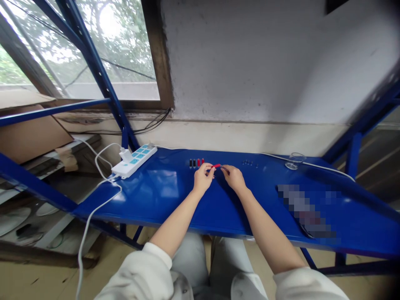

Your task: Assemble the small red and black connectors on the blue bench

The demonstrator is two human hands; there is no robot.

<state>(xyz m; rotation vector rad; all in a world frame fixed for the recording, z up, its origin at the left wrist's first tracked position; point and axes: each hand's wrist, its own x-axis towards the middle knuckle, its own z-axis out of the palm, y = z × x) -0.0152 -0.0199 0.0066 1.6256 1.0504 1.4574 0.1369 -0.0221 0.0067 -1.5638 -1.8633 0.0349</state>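
Left hand (pixel 203 177) pinching small red piece (pixel 216 166); right hand (pixel 234 176) by its other end, grip unclear; black pieces (pixel 194 162) nearby on blue table (pixel 146 204).

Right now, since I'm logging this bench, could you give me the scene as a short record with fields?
surface: blue table
left hand: holds red piece
right hand: fingertips near that piece's right end; contact unclear
row beyond left hand: two black pieces, two red pieces
right of hands: small parts, too small to identify; clear round container
left end: white power strip, plug inserted
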